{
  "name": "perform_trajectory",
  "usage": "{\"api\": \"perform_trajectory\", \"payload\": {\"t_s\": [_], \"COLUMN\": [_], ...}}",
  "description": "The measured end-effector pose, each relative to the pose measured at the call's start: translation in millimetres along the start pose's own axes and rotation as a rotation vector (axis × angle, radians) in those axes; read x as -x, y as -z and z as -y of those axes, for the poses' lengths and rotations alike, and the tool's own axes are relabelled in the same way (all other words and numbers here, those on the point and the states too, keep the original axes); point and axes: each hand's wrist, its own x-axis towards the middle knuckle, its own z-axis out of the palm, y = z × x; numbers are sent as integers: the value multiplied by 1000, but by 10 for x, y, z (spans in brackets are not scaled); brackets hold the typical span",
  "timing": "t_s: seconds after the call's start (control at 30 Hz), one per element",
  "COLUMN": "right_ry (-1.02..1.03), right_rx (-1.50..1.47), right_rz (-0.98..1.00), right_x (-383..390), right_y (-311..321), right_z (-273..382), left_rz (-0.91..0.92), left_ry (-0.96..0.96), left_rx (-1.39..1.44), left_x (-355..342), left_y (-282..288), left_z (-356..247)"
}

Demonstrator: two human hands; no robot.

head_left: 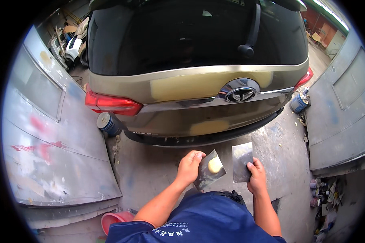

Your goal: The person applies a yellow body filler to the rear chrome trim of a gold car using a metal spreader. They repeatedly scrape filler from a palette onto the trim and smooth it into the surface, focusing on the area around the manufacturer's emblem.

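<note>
My left hand (188, 167) grips a dark flat filler spreader (205, 175) by its edge, thumb on top. A rounded dab of pale yellow body filler (215, 165) sits on that plate. In my right hand (256, 175) is a second thin metal spreader (241, 160), greyer and smeared with a little pale residue. The two plates are side by side, a small gap apart. Ahead of them stands the rear of a gold-brown car (170, 121). A broad yellowish filler patch (182, 86) covers its tailgate, and a smaller patch (209, 127) lies lower down.
Paint-marked metal doors flank me, one at left (40, 121) and one at right (344, 101). A blue can (108, 123) stands by the left door, another blue can (299, 103) at right. A pink basin (113, 220) is low left. Small tins (317, 184) and scraps lie low right.
</note>
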Motion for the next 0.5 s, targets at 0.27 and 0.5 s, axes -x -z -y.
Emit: {"api": "perform_trajectory", "payload": {"t_s": [0.27,0.5], "right_ry": [-71,-143], "right_rx": [4,-9], "right_rz": [214,299], "right_x": [-315,-392], "right_y": [-455,-350], "right_z": [9,-30], "left_rz": [-122,-254], "left_ry": [108,101], "left_rx": [235,303], "left_x": [21,116], "left_y": [101,40], "left_z": [81,201]}}
